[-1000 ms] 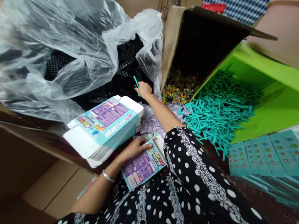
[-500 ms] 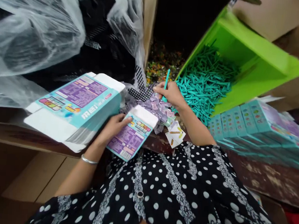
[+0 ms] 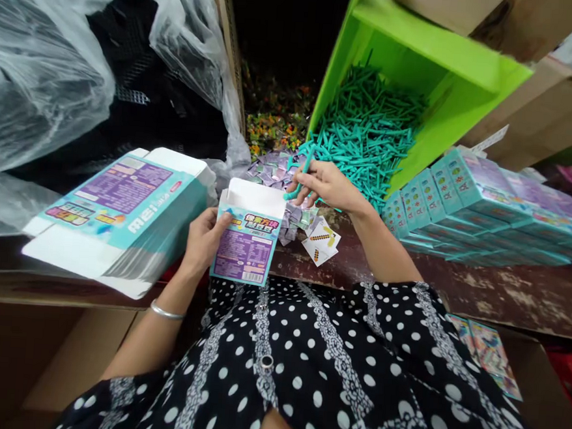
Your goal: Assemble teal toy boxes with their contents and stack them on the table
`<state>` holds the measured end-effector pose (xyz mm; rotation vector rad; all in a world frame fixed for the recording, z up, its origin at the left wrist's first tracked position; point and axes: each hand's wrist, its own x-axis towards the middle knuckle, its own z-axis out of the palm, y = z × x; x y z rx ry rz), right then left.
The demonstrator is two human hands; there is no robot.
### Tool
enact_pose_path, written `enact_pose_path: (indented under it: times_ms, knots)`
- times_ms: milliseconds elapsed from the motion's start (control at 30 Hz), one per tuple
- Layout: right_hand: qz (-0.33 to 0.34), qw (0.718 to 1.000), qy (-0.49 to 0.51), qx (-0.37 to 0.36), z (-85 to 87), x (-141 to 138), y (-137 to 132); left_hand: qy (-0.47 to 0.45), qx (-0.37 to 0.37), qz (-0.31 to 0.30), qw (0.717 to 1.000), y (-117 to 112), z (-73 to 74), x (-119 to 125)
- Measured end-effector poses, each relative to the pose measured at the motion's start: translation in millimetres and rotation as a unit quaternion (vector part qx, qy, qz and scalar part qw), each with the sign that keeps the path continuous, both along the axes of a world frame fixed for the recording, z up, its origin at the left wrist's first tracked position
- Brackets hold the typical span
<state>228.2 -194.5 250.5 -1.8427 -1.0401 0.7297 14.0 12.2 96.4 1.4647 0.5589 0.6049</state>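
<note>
My left hand (image 3: 203, 238) is closed on the edge of a small printed carton (image 3: 244, 247), teal and purple, its white top flap raised towards the pile behind. My right hand (image 3: 332, 186) pinches a slim teal plastic stick (image 3: 308, 160), just right of the carton's top and apart from it. Whether a second teal piece is in those fingers I cannot tell. Small purple sachets (image 3: 269, 167) lie in a heap beyond both hands. Below my right hand are white picture cards (image 3: 321, 242). Many similar teal sticks (image 3: 364, 141) fill the tilted green bin (image 3: 437, 45).
A stack of flattened cartons (image 3: 121, 196) lies at the left, below black grid pieces (image 3: 134, 73) in clear plastic (image 3: 41, 73). Small orange and green beads (image 3: 277, 125) are heaped at the back. Rows of filled-out cartons (image 3: 473, 195) stand on the worn table (image 3: 520, 293) at right.
My right hand has drawn back slightly from the sachets towards the carton, bringing the teal stick. The carton has turned more upright in my left hand. The view has shifted right.
</note>
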Motion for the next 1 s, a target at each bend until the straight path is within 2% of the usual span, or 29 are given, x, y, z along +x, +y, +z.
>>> enact_pose_path:
  times_ms: [67, 167, 333, 433, 500, 567, 633, 700, 833, 933, 1000]
  knots:
    - [-0.017, 0.998, -0.063, 0.003, 1.0, -3, 6, 0.010, 0.010, -0.004, 1.000, -2, 1.4, -2]
    - [-0.025, 0.988, -0.149, -0.015, -7.9, -15, 26, 0.024, 0.020, -0.017, 0.999, -8, 3.8, -3]
    - [0.040, 0.979, -0.178, -0.090, -27.1, -38, 60, 0.027, 0.032, -0.034, 0.999, -14, 4.5, -4]
    - [0.131, 0.968, -0.174, -0.128, -29.5, -38, 70, 0.024, 0.017, -0.031, 0.999, -12, -1.7, -4]
    - [0.130, 0.971, -0.163, -0.118, -28.1, -23, 77, 0.028, 0.000, -0.021, 0.999, -8, -9.6, -4]
    - [0.035, 0.971, -0.218, -0.093, -28.1, 6, 88, 0.039, -0.022, -0.014, 0.999, -4, -19.7, -1]
    - [-0.064, 0.940, -0.318, -0.106, -32.4, 43, 105, 0.055, -0.045, -0.020, 0.997, -1, -30.3, 2]
    - [-0.098, 0.900, -0.394, -0.159, -41.7, 80, 127, 0.068, -0.062, -0.031, 0.995, 0, -39.5, 7]
    - [-0.051, 0.850, -0.479, -0.214, -67.3, 128, 177, 0.083, -0.065, -0.045, 0.993, -1, -48.7, 15]
    - [-0.022, 0.828, -0.515, -0.220, -81.4, 139, 209, 0.087, -0.056, -0.046, 0.994, -2, -48.8, 17]
    - [-0.010, 0.820, -0.525, -0.228, -84.5, 141, 226, 0.089, -0.050, -0.047, 0.994, -2, -48.0, 17]
